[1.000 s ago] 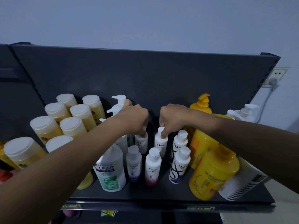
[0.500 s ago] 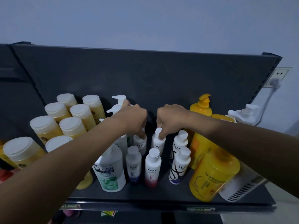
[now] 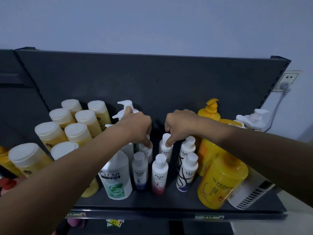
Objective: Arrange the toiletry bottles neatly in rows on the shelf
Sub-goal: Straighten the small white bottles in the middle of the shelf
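Both hands were up at the dark shelf [image 3: 169,205], near each other but apart. The left hand [image 3: 135,127] pinched the top of the left rear Dove bottle [image 3: 146,150]. The right hand [image 3: 180,124] pinched the cap of the right rear Dove bottle [image 3: 165,150]. Both bottles stood upright mid-shelf, just behind the two front Dove bottles [image 3: 140,172], between the Clear bottle [image 3: 116,178] and the Lux bottles [image 3: 186,172]. A yellow Superior tub [image 3: 220,182] stood front right.

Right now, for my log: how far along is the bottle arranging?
Done: cream-capped yellow bottles stand in rows; front Dove bottles line up. In hand: left hand grips the rear-left Dove bottle, right hand pinches the rear-right Dove bottle. Left: yellow Superior bottle and white bottle beside it look tilted.
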The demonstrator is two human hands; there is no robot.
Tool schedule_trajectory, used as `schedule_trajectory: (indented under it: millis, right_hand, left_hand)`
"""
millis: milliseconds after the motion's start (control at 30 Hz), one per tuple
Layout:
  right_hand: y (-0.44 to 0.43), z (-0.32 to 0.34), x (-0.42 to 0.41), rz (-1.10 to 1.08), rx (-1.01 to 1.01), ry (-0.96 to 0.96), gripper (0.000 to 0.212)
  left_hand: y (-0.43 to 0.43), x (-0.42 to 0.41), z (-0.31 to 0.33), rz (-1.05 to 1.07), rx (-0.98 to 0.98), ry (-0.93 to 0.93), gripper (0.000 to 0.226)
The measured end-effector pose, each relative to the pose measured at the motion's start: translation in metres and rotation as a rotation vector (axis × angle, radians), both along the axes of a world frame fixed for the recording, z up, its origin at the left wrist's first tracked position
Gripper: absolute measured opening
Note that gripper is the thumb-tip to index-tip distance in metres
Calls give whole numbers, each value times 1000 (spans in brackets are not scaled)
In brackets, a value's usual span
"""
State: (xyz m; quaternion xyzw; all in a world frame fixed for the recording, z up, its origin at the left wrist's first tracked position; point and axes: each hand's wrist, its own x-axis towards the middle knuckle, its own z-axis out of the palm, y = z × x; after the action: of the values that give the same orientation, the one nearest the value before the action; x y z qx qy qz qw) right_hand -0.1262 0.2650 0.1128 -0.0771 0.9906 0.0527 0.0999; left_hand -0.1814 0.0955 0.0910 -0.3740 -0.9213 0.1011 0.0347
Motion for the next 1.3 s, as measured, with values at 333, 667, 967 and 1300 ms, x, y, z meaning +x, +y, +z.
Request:
schedule_trajectory:
  millis: [333, 667, 967, 1300]
  right_hand:
    - [-37, 8, 50, 87, -299, -91, 41]
    - [-38, -17, 56, 44, -187, -27, 28]
    - [-31, -17, 57, 7, -201, -22, 22]
    - [-31, -14, 59, -21, -217, -56, 28]
  left_hand:
    - [-30, 38, 32, -33, 119, -23, 26]
    - [-36, 73, 22, -69, -109, 47, 40]
    - [-29, 78, 22, -76, -77, 27, 35]
    - [-24, 80, 21, -78, -62, 63, 32]
